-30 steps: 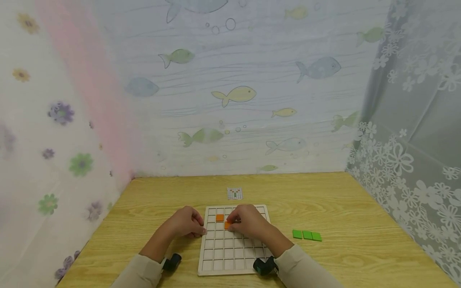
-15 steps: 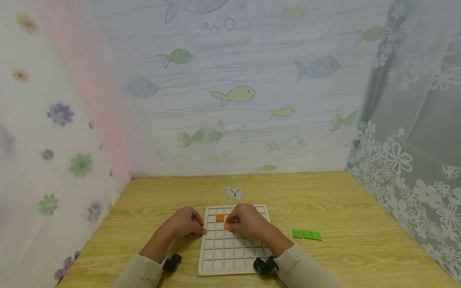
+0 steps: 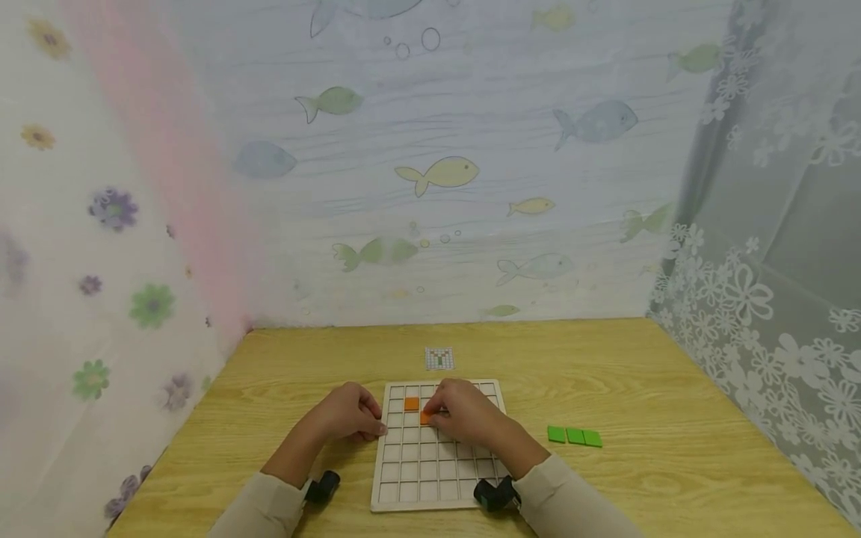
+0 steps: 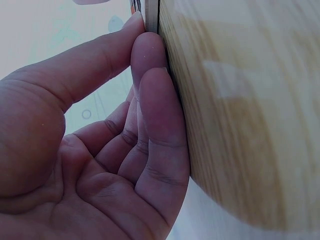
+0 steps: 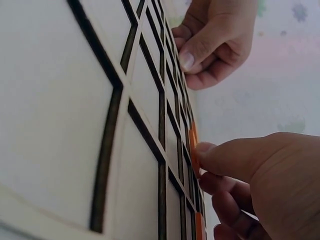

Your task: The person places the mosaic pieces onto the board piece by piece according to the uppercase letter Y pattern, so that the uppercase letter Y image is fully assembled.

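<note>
A pale wooden grid board (image 3: 409, 471) lies on the table. My left hand (image 3: 346, 415) grips its left edge, and in the left wrist view the thumb and fingertips meet at the board's rim with the fingers low along the table. My right hand (image 3: 464, 412) reaches over the grid and pinches an orange square tile (image 3: 424, 418) at one of its cells. In the right wrist view the thumb (image 5: 230, 157) presses on the tile's face. Up and left of it, a second orange tile (image 3: 411, 403) sits in a cell. Another orange tile (image 5: 200, 227) shows low in the right wrist view.
Green square tiles (image 3: 575, 436) lie in a row on the table (image 3: 659, 388) right of the board. Behind the board is a small card (image 3: 440, 359) printed with a coloured grid pattern. A fish-patterned curtain (image 3: 444, 224) hangs at the table's far edge.
The head view has shifted slightly. Both hands keep nearly the same place, the left at the board's edge and the right on the orange tile.
</note>
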Available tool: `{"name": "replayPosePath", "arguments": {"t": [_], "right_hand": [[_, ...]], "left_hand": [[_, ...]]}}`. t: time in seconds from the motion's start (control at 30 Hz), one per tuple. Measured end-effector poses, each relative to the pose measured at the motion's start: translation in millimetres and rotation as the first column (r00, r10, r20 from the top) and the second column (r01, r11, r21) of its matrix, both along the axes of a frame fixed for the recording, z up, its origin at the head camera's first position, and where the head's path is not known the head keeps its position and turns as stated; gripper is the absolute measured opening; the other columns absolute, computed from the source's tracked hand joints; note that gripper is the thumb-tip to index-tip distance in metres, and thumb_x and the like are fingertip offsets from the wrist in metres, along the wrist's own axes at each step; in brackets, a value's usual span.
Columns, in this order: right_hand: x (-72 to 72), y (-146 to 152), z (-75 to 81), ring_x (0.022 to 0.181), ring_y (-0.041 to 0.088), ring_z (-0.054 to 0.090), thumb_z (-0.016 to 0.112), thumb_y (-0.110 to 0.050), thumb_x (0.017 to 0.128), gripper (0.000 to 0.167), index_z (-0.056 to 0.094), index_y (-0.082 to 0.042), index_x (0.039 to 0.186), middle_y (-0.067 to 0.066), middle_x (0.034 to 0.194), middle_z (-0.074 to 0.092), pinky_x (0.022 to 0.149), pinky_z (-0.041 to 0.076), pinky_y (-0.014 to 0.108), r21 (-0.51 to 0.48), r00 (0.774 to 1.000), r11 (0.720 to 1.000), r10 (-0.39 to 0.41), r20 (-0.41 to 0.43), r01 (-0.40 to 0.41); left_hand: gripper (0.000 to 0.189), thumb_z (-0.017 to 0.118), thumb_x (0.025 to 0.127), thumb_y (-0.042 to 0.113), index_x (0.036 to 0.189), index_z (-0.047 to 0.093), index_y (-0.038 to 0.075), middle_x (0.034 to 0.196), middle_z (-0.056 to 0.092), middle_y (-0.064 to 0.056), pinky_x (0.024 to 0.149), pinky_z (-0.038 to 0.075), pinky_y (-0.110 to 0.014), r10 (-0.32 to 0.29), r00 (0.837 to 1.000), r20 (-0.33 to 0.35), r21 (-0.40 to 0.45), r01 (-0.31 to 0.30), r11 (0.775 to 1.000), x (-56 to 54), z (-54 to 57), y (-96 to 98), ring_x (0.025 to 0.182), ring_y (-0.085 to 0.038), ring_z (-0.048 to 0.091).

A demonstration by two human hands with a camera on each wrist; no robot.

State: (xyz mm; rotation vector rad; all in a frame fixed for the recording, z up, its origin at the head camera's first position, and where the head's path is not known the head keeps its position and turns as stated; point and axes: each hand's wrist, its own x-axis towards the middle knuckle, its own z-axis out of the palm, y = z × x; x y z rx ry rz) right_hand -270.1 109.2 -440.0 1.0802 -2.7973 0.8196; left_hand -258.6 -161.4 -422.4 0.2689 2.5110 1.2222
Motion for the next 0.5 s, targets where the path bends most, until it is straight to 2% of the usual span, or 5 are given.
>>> {"name": "replayPosePath", "arguments": {"t": [0.13,0.33,0.5], "right_hand": [[-0.7,1,1.5,0.09,0.005,0.062,0.073,-0.019,0.099,0.012,0.083,-0.016,0.105,-0.008,0.098,0.072,0.077,0.054,0.024,-0.009,1.0,1.0,0.003,-0.019,-0.003],[-1.5,5,5.4,0.093,0.009,0.065,0.071,-0.018,0.099,0.014,0.083,-0.014,0.106,-0.004,0.102,0.072,0.078,0.055,0.026,-0.03,1.0,1.0,0.0,-0.003,0.0],[-0.8,12,13.1,0.095,0.012,0.066,0.071,-0.019,0.1,0.017,0.081,-0.011,0.11,-0.002,0.105,0.072,0.079,0.056,0.028,-0.043,1.0,0.999,-0.001,-0.003,0.001]], "left_hand": [[0.025,0.087,0.085,0.012,0.097,0.068,0.0,0.083,0.073,-0.01,0.065,0.06,-0.037,0.0,1.0,-0.003,-0.001,0.0,1.0,-0.2,1.7,-0.5,0.073,-0.02,0.071],[0.025,0.086,0.086,0.012,0.098,0.068,0.0,0.085,0.074,-0.01,0.066,0.061,-0.036,-0.001,1.0,0.026,0.011,0.0,1.0,-2.3,0.8,-1.2,0.074,-0.02,0.071],[0.025,0.087,0.085,0.013,0.097,0.068,0.001,0.084,0.073,-0.009,0.066,0.061,-0.037,-0.006,1.0,0.007,0.008,0.006,1.0,-2.8,-1.2,-2.0,0.074,-0.02,0.071]]}}
